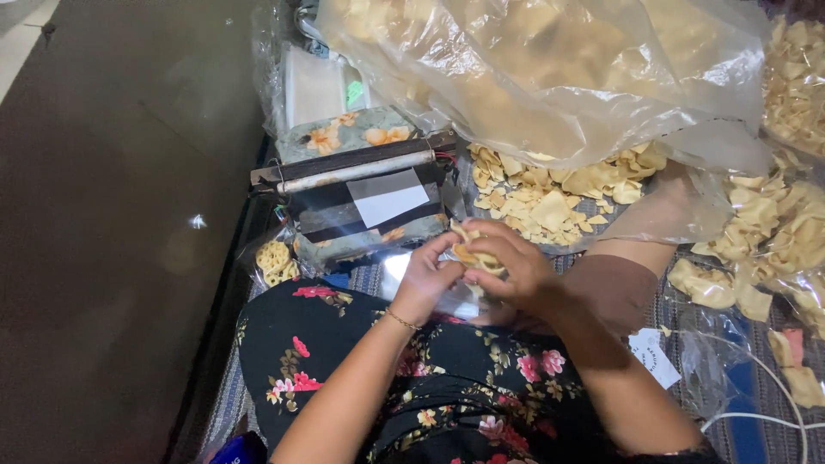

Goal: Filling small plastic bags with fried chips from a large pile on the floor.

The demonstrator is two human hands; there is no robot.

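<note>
Both hands meet near the middle of the view, above the lap in a black floral dress (pixel 430 378). The left hand (pixel 425 279) and the right hand (pixel 511 266) hold together a small clear plastic bag (pixel 455 296). The fingers of both hands are curled close around its upper part, where pale yellow chips (pixel 471 249) show between the fingertips. The bag's mouth seems to point to the far side and its long axis runs near to far, but the hands cover much of it. Just beyond the hands stands a heat sealer (pixel 357 176). Farther right, a pile of loose chips (pixel 550 198) lies under a large clear plastic sack (pixel 550 77).
</note>
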